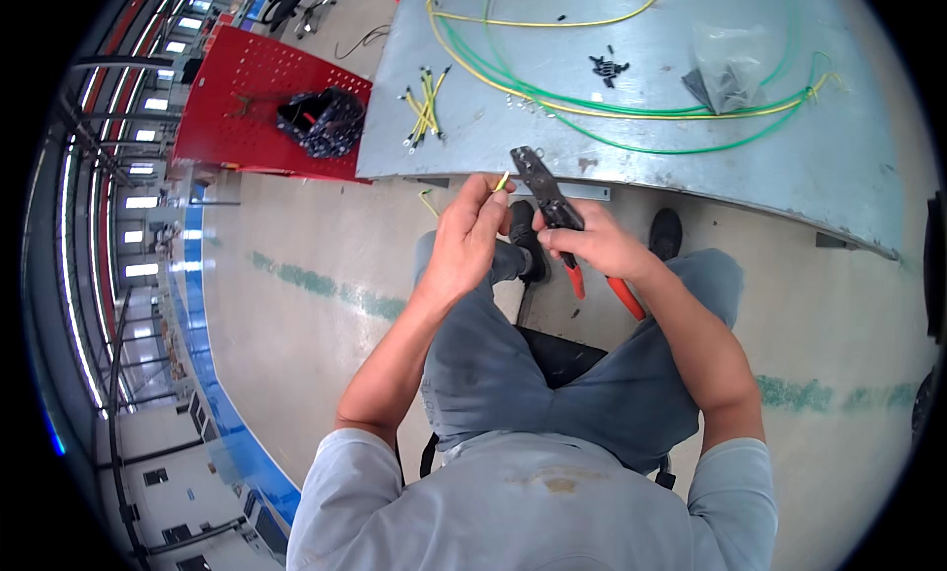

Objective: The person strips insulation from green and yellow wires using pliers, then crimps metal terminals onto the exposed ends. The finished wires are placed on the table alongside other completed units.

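Note:
My left hand [468, 234] pinches a short yellow-green wire [502, 181], whose end sticks up past the thumb and forefinger. Just left of that hand, a curved piece of yellow-green wire [428, 204] shows; I cannot tell whether it is the same wire. A black crimping tool with red handles [545, 191] is gripped in my right hand [600, 242]. Its head points up toward the table edge, close beside the wire but apart from it. The handles are spread, and one red grip [625, 299] reaches down below my hand.
On the metal table [631, 68] lie a bundle of short yellow-green cables [426, 107], long coils of green and yellow wire [631, 112], a small pile of black pieces [609, 70] and a clear plastic bag [725, 73]. A dark patterned bag [324, 120] rests on a red perforated panel [237, 98] at left.

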### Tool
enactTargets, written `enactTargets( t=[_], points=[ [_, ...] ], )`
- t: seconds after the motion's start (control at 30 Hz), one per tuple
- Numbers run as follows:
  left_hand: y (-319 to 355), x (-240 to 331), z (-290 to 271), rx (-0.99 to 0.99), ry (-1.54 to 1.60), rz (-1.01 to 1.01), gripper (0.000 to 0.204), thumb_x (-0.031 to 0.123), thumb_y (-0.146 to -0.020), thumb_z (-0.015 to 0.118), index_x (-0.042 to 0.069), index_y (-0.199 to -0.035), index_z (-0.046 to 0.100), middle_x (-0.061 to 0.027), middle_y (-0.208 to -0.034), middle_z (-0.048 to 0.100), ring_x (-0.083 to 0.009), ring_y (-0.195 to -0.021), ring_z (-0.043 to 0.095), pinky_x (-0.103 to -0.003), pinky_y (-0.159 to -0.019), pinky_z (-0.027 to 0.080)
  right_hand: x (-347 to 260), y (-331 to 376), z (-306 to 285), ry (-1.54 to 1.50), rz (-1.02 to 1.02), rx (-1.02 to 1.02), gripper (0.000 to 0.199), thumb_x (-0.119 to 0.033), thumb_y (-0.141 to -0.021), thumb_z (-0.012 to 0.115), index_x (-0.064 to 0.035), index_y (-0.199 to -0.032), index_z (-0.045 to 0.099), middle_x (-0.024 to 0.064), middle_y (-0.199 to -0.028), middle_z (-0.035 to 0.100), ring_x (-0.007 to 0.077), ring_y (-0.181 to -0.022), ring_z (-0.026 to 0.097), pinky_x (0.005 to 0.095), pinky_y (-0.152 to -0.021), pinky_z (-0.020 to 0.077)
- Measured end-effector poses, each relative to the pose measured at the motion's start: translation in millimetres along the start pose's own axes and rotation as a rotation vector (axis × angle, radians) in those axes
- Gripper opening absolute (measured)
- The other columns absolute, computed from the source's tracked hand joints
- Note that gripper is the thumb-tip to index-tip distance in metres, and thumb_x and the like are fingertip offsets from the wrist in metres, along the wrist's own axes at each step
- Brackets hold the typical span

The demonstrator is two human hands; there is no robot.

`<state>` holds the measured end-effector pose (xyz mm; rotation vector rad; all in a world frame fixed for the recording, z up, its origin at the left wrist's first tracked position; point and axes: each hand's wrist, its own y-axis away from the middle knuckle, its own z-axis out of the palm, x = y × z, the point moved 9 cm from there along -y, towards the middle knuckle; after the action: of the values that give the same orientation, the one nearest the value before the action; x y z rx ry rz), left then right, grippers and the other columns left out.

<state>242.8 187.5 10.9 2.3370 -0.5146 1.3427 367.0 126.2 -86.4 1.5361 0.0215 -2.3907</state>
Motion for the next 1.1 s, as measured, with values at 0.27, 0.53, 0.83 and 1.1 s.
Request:
enactTargets(
  t=[0.27,0.53,0.83,1.1],
  points=[
    [-19,-13,14,0.038,-0.307,0.104,0.027,0.02,-0.111,0.052,0.0,-0.119,0.067,-0.0053,-0.08,0.065,-0.0132,-0.076,0.06,-0.031,-0.071,0.049,5,7,-12,0.108,0.081,0.045,0.015,-0.013,-0.093,0.067,-0.0017,-0.102,0.064,0.0027,-0.078,0.062,0.0114,-0.07,0.06,0.0305,-0.064,0.0484],
    [-24,-23,13,0.136,-0.545,0.23,0.02,0.017,-0.106,0.057,0.006,-0.116,0.069,-0.0093,-0.077,0.07,-0.0286,-0.067,0.068,-0.038,-0.064,0.051,25,-2,-14,0.136,0.189,0.087,0.014,-0.014,-0.093,0.065,-0.0022,-0.099,0.063,0.0023,-0.077,0.061,0.0117,-0.069,0.058,0.0305,-0.065,0.0481],
    [-20,-38,12,0.147,-0.575,0.276,0.013,0.015,-0.1,0.062,0.007,-0.109,0.067,-0.0179,-0.082,0.068,-0.0418,-0.074,0.067,-0.049,-0.064,0.051,32,1,-12,0.198,0.303,0.108,0.016,-0.018,-0.093,0.067,-0.0028,-0.098,0.063,0.0014,-0.076,0.06,0.0111,-0.068,0.058,0.0296,-0.063,0.0469],
    [-13,-48,15,0.135,-0.599,0.317,0.011,0.014,-0.099,0.063,0.006,-0.107,0.067,-0.0182,-0.083,0.069,-0.0418,-0.074,0.067,-0.049,-0.063,0.051,52,6,-3,0.029,0.39,0.021,0.021,-0.024,-0.094,0.066,-0.0041,-0.102,0.065,0.0019,-0.079,0.064,0.0135,-0.073,0.065,0.0305,-0.068,0.0502]
  ],
)
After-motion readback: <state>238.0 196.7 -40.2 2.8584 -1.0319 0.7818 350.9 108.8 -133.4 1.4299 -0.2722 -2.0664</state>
